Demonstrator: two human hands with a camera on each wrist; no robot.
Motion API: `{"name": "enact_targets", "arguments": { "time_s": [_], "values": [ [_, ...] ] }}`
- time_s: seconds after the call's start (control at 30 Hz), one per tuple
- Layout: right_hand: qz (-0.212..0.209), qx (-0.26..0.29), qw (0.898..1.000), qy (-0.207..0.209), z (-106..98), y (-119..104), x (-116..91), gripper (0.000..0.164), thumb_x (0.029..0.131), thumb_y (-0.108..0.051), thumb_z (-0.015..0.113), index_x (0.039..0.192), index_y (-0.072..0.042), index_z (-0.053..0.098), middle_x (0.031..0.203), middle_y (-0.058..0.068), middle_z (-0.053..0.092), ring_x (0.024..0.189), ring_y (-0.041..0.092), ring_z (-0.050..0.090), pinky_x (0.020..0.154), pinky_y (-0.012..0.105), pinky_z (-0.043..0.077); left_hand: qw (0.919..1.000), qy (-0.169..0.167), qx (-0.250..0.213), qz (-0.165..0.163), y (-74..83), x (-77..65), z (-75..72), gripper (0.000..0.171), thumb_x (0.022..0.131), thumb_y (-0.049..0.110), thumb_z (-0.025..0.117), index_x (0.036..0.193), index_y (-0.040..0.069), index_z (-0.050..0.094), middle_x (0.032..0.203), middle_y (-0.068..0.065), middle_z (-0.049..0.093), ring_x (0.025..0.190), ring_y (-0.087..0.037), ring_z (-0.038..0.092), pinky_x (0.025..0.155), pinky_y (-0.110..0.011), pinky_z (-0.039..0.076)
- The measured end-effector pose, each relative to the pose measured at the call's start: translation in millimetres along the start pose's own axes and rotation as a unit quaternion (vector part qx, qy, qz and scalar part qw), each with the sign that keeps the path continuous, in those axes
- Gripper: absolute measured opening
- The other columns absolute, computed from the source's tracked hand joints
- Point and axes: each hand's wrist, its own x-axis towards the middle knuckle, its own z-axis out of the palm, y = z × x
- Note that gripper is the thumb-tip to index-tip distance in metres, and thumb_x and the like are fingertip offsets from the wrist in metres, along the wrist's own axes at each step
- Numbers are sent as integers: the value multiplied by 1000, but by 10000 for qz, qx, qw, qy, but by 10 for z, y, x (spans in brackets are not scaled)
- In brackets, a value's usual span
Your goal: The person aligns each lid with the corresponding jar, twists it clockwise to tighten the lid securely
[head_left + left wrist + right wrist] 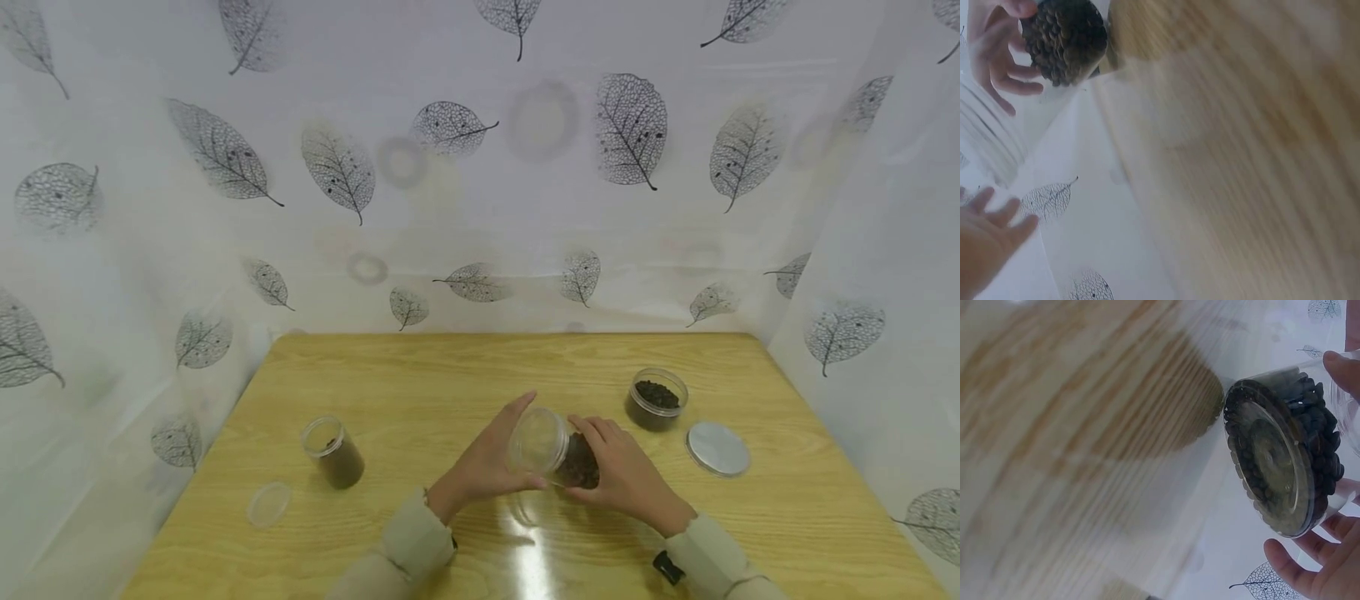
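Observation:
A clear plastic jar (pixel 577 462), part-filled with dark bean-like pieces (pixel 1065 39), is held tilted on its side above the table. My right hand (pixel 626 475) grips its filled end, fingers on the far side and thumb nearer me. The jar's base (pixel 1269 459) shows in the right wrist view. Around the clear ridged end (pixel 991 134) my left hand (pixel 483 458) spreads thumb and fingers. Whether that end carries a lid is hard to tell. In the left wrist view the left fingers (pixel 1000 219) appear curved beside the ridged rim.
On the left stands a topless clear jar (pixel 337 458) with dark contents, beside a clear round lid (pixel 268 505). At right a low round tub (pixel 651 412) holds dark pieces, with a silver lid (pixel 717 448) lying near it. Leaf-patterned curtains (pixel 480 208) enclose the wooden table (pixel 420 375).

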Motion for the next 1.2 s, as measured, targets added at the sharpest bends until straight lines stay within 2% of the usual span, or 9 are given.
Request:
{"name": "enact_targets", "arguments": {
  "time_s": [0.07,0.17,0.33,0.6,0.87,1.2],
  "values": [
    [69,-18,10000,-29,-1,-1,-7,104,52,-53,86,135,-6,43,114,8,58,101,26,58,79,45,52,9990,195,338,-234,41,-24,27,109,66,38,84,150,24,15,152,-3,30,136,-26,36,105,-49,40],
    [101,-120,9999,-19,-3,0,-17,106,52,-54,85,136,-6,42,115,9,58,102,26,58,78,45,52,9929,513,904,-582,98,-51,68,104,66,48,81,148,18,25,145,-5,39,130,-26,43,101,-47,44],
    [-6,-340,9994,86,-6,-1,-28,109,51,-56,85,137,-5,41,116,10,59,102,26,59,78,46,51,9809,867,1594,-696,118,-61,112,96,65,54,79,140,8,41,130,-7,51,119,-25,51,96,-44,48],
    [-227,-622,9977,160,-54,6,-23,105,52,-61,82,131,-3,46,117,10,62,106,27,58,84,49,49,9804,917,1585,-731,120,-61,85,88,65,55,78,134,9,48,123,-6,55,114,-22,53,93,-42,49],
    [-290,-815,9962,82,-86,71,-26,100,52,-65,80,128,-7,52,119,13,60,110,34,55,88,55,45,9814,992,1507,-656,127,-58,91,86,63,51,81,132,9,50,120,-5,56,112,-22,53,91,-43,49],
    [-395,-681,9969,69,-117,104,-56,96,52,-60,82,126,-7,53,116,12,62,109,32,55,91,52,43,9862,903,1364,-256,140,-39,100,92,57,48,86,132,9,49,121,-6,53,112,-21,52,93,-40,50]
  ]
}}
